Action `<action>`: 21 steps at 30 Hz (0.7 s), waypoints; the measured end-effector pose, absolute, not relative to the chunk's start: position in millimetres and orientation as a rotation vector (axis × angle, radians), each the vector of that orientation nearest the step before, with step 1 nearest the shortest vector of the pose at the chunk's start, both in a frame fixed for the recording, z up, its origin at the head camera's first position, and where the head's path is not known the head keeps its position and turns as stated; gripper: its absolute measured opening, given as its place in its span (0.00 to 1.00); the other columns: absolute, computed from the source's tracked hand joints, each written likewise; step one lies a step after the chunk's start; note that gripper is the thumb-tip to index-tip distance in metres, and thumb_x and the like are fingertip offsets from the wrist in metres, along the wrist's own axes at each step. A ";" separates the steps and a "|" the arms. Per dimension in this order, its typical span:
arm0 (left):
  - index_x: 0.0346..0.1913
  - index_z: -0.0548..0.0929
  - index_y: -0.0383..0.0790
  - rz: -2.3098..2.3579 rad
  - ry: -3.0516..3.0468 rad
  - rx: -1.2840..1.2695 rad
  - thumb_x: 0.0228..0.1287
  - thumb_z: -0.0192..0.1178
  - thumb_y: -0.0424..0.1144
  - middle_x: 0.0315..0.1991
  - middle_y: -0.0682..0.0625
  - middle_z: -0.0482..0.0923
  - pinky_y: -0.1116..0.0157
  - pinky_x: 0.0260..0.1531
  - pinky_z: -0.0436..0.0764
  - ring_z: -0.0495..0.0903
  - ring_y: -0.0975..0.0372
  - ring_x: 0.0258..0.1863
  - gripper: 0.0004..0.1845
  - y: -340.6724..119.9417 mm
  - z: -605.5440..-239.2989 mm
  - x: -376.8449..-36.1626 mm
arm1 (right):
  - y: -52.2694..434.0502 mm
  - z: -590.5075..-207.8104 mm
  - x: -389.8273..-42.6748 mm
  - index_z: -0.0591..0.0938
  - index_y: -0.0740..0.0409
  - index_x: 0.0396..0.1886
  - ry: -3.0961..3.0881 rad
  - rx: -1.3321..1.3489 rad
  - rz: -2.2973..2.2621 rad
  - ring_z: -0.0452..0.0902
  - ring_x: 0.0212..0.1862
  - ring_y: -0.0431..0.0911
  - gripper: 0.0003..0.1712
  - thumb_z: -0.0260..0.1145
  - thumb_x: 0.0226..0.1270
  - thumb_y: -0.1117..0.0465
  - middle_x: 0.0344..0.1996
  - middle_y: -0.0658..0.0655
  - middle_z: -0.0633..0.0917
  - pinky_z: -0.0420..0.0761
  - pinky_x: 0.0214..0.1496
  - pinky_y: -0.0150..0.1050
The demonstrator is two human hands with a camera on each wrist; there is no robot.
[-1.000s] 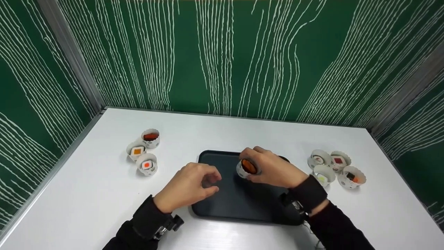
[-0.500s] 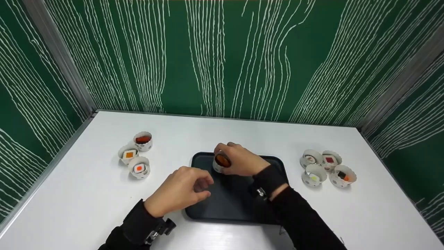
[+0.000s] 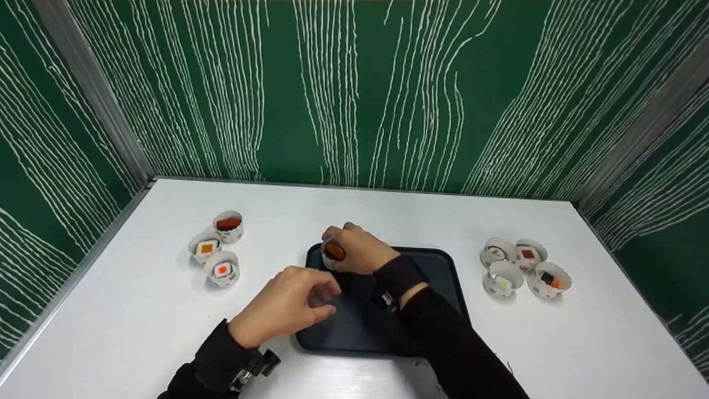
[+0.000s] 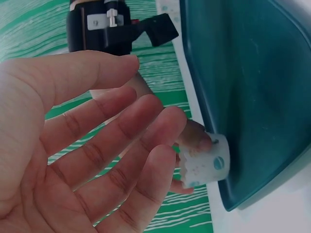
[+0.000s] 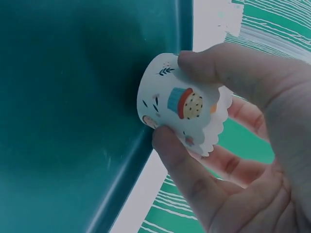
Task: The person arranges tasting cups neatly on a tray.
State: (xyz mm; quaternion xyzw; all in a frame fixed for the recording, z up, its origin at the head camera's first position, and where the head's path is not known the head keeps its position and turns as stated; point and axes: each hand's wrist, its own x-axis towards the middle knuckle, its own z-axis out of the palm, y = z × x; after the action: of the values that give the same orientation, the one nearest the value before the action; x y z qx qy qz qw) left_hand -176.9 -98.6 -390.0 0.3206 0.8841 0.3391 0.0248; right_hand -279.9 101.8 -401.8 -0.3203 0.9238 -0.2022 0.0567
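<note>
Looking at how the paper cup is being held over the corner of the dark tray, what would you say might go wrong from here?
The right hand pinches the thin paper cup by its wall, so a tighter squeeze might crumple it and spill the orange piece. The cup sits against the tray rim at the far-left corner; set down there, it could tip on the sloped edge. The left hand hovers nearby, holding nothing, and could bump it.

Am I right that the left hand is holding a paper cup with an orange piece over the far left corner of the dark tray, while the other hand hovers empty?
Not quite: the right hand holds the paper cup at the far left corner of the dark tray. The left hand hovers empty, fingers loosely curled. The head view shows this, and the right wrist view confirms the grip.
</note>
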 end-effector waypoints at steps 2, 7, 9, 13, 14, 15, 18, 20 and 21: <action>0.45 0.90 0.45 1.055 2.739 0.982 0.64 0.76 0.34 0.37 0.52 0.90 0.67 0.40 0.85 0.88 0.63 0.37 0.09 -98.9 -389.9 -177.0 | 97.6 -402.7 -280.5 0.80 0.60 0.69 2.803 -0.958 -0.592 0.82 0.56 0.61 0.30 0.76 0.70 0.62 0.57 0.69 0.84 0.85 0.58 0.55; 0.44 0.91 0.45 1.059 2.769 0.938 0.64 0.76 0.35 0.35 0.55 0.90 0.67 0.39 0.84 0.88 0.65 0.35 0.08 -99.6 -389.2 -177.5 | 89.3 -402.9 -280.0 0.78 0.60 0.74 2.796 -0.925 -0.546 0.81 0.58 0.61 0.32 0.74 0.73 0.61 0.59 0.69 0.84 0.85 0.59 0.55; 0.44 0.91 0.45 1.057 2.774 0.931 0.64 0.76 0.35 0.35 0.56 0.89 0.68 0.38 0.84 0.87 0.67 0.35 0.08 -99.6 -388.7 -177.6 | 87.3 -402.8 -279.5 0.77 0.60 0.76 2.793 -0.920 -0.535 0.81 0.57 0.61 0.33 0.73 0.74 0.60 0.59 0.69 0.84 0.85 0.58 0.54; 0.43 0.90 0.45 1.064 2.779 0.937 0.63 0.76 0.34 0.34 0.56 0.89 0.68 0.38 0.84 0.86 0.67 0.34 0.08 -99.8 -388.4 -177.8 | 85.5 -403.5 -279.6 0.74 0.60 0.78 2.794 -0.912 -0.532 0.81 0.56 0.60 0.35 0.72 0.75 0.59 0.58 0.69 0.83 0.85 0.57 0.53; 0.43 0.90 0.45 1.064 2.781 0.938 0.63 0.76 0.34 0.34 0.56 0.89 0.68 0.38 0.84 0.86 0.67 0.34 0.08 -99.9 -388.3 -177.9 | 85.7 -403.8 -279.8 0.74 0.60 0.78 2.794 -0.914 -0.537 0.80 0.56 0.60 0.35 0.72 0.75 0.59 0.58 0.69 0.83 0.84 0.58 0.54; 0.43 0.90 0.44 1.064 2.781 0.939 0.63 0.76 0.34 0.34 0.56 0.89 0.68 0.38 0.84 0.87 0.66 0.34 0.08 -100.1 -388.2 -178.0 | 85.9 -404.1 -280.0 0.74 0.60 0.78 2.794 -0.915 -0.547 0.80 0.56 0.60 0.35 0.73 0.75 0.59 0.58 0.69 0.83 0.84 0.58 0.54; 0.43 0.90 0.44 1.065 2.781 0.936 0.63 0.76 0.34 0.33 0.56 0.88 0.68 0.37 0.84 0.87 0.66 0.34 0.08 -100.2 -388.0 -178.4 | 87.3 -406.0 -281.0 0.75 0.61 0.77 2.791 -0.931 -0.581 0.80 0.57 0.61 0.34 0.73 0.75 0.59 0.58 0.69 0.83 0.84 0.60 0.55; 0.43 0.90 0.44 1.067 2.778 0.937 0.63 0.76 0.34 0.34 0.56 0.88 0.68 0.38 0.84 0.87 0.65 0.34 0.08 -99.3 -388.2 -179.1 | 89.3 -407.5 -281.0 0.75 0.61 0.77 2.793 -0.931 -0.600 0.80 0.58 0.60 0.35 0.74 0.74 0.60 0.59 0.68 0.83 0.84 0.61 0.55; 0.43 0.90 0.44 1.072 2.774 0.938 0.63 0.76 0.34 0.34 0.56 0.89 0.68 0.38 0.84 0.87 0.65 0.34 0.08 -98.6 -388.3 -179.4 | 90.4 -408.0 -280.8 0.75 0.62 0.76 2.795 -0.926 -0.609 0.79 0.58 0.60 0.35 0.74 0.74 0.60 0.59 0.68 0.83 0.83 0.61 0.55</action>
State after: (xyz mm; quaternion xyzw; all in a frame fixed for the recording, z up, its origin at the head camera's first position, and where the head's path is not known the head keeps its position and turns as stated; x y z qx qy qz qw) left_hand -179.4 -98.6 -388.3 0.3009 0.8895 0.3437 0.0118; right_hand -280.8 90.4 -408.0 -0.3072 0.9275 -0.2021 0.0674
